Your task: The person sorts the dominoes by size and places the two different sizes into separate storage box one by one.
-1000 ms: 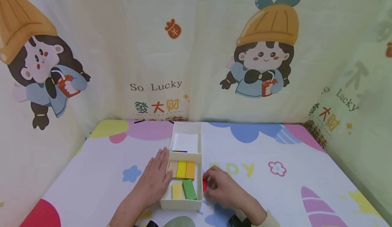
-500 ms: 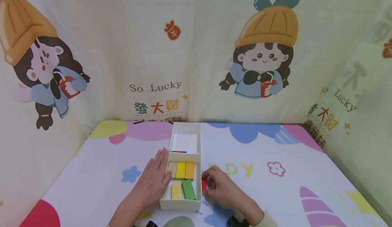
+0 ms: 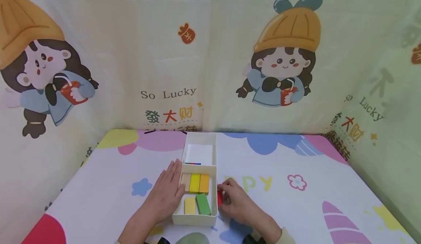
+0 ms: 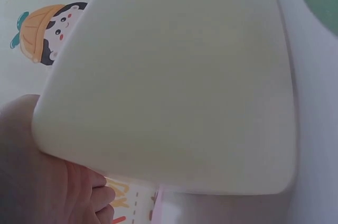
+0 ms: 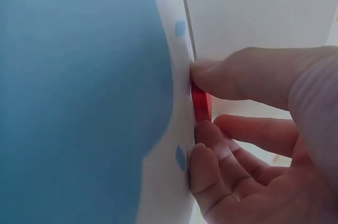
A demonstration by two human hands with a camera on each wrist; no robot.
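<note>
A long white open box [image 3: 194,220] stands on the table, and its pale outer wall [image 4: 179,86] fills most of the left wrist view. My left hand [image 3: 163,195] rests along its left side, fingers straight, thumb at the rim. Just outside the right wall my right hand [image 3: 239,202] pinches a red block [image 3: 219,198] between thumb and fingers. In the right wrist view the red block [image 5: 201,105] is partly covered by the fingertips and sits close to the tabletop and the box wall. Inside the box lie a green block [image 3: 203,204], a pale yellow block [image 3: 189,205] and several others.
Tan, yellow [image 3: 194,183] and orange [image 3: 204,183] blocks lie side by side in the box's near compartment. The far compartment holds a white insert [image 3: 200,153] and a thin coloured strip [image 3: 192,163]. A printed cloth [image 3: 279,156] covers the table; curtains [image 3: 220,72] surround it.
</note>
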